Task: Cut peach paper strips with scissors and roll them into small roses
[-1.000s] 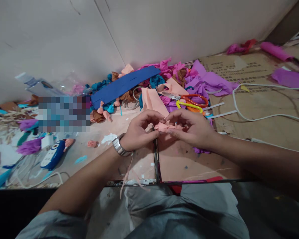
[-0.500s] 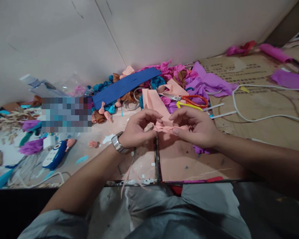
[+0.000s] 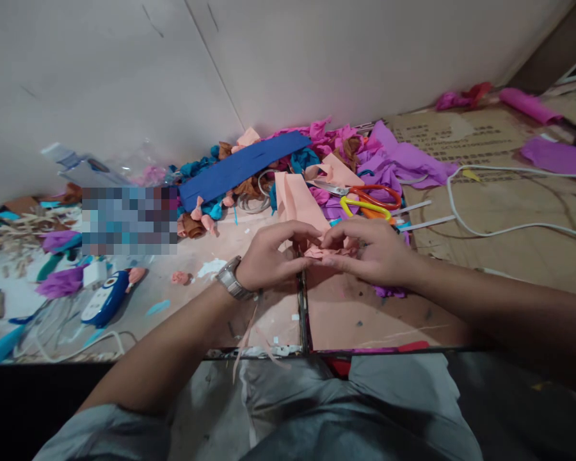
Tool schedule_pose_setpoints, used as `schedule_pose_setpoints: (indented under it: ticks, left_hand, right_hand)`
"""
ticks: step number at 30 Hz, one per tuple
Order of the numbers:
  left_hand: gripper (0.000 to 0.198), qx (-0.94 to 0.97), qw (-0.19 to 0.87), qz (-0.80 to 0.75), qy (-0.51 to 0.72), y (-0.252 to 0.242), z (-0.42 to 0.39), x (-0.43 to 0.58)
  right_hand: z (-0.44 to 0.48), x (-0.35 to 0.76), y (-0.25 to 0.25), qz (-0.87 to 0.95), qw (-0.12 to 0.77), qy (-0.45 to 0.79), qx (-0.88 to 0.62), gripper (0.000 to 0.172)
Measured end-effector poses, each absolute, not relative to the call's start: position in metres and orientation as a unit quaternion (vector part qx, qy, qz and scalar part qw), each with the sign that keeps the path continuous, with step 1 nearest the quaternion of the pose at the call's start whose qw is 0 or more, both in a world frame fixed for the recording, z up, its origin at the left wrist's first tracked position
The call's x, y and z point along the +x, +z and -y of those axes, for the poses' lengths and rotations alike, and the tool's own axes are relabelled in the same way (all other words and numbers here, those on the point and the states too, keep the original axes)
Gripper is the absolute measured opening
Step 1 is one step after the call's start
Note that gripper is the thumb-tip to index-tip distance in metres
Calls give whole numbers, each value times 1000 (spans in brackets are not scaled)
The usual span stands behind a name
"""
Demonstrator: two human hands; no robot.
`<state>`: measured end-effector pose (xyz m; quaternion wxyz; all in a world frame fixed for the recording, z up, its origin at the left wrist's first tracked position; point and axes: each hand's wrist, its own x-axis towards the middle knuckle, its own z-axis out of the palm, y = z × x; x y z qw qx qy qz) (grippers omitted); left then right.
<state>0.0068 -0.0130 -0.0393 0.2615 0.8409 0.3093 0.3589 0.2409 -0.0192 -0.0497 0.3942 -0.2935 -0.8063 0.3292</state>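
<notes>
A crumpled, twisted piece of peach crepe paper [image 3: 329, 251] is pinched between both hands above the table's middle seam. My left hand [image 3: 278, 253], with a metal watch on its wrist, grips the left end between thumb and fingers. At the right end, the thumb and curled fingers of my right hand [image 3: 369, 250] close on the same paper. The fingertips of the two hands are close together and partly hide it. Just behind them lies a flat peach paper strip [image 3: 297, 198].
Scissors with orange handles [image 3: 377, 194] and a yellow-handled pair [image 3: 365, 208] lie behind my right hand. A blue paper strip [image 3: 242, 168] tops a colourful crepe heap. A blue-and-white device [image 3: 105, 298] rests left; a white cable [image 3: 509, 225] crosses cardboard on the right.
Both hands have drawn closer together, and the twisted peach paper between them is now more bunched. My right hand has shifted slightly left and uncovers more of the yellow-handled scissors.
</notes>
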Motion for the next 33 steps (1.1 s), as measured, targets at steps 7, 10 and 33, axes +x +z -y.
schedule_pose_setpoints:
  ticks: [7,10,33]
  left_hand:
    - [27,856,231,-314,340,-41,18,8]
    - [30,855,238,-316,334,-42,18,7]
    - [27,797,335,-364,347,-39,11,5]
  right_hand:
    - [21,236,-53,791,378,375,-301,15]
    - [21,235,-50,765,399,390,-320,12]
    - [19,237,-48,704,469,395,-358,10]
